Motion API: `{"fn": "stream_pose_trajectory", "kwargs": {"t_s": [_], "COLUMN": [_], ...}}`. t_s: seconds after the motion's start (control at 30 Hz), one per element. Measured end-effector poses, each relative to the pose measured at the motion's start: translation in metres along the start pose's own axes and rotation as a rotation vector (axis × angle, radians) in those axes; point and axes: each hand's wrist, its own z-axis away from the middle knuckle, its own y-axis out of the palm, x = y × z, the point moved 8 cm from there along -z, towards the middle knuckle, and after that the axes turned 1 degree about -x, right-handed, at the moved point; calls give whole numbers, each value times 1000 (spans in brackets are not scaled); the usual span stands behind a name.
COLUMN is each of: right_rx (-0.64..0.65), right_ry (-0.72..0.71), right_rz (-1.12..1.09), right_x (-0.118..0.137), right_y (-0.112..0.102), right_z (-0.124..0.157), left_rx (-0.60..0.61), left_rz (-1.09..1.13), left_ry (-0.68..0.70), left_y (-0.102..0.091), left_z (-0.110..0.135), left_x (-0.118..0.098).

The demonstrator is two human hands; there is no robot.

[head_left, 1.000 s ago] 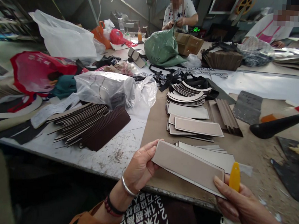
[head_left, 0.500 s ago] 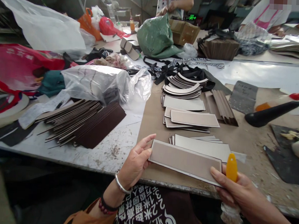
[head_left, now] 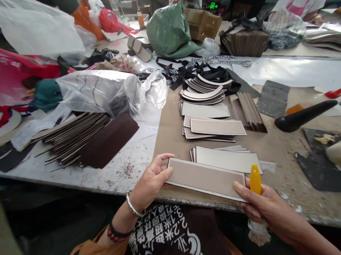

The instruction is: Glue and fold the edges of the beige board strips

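I hold a long beige card panel with a pale border flat over the table's near edge. My left hand pinches its left end. My right hand grips its right end and also clasps a yellow-handled brush, whose white bristles hang below the hand. Just beyond the panel lies a small stack of white panels on brown paper.
More panel stacks and curved pieces lie further back. Dark brown boards fan out at left beside a clear plastic bag. A black tool and a glue-smeared mat sit at right. Other people work at the far side.
The panel has come down from a tilted hold to lie nearly level at the table edge. My view has dipped lower. Both hands keep their grip.
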Motion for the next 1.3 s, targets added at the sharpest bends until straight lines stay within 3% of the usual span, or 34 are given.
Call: {"fn": "stream_pose_trajectory", "kwargs": {"t_s": [0.27,0.63,1.07,1.3], "right_rx": [31,81,91,120], "right_ry": [-31,-27,-19,-64], "right_rz": [16,-19,-38,-79], "right_x": [-7,-6,-9,2], "right_y": [-1,0,-1,5], "right_z": [-3,-3,-5,-1], "left_rx": [-55,180,122,79], "left_rz": [-43,-121,-163,-183], "left_ry": [-26,-21,-63,-94], "left_y": [-4,2,-1,-7], "left_z": [2,16,16,18], "left_x": [2,-2,3,5]}}
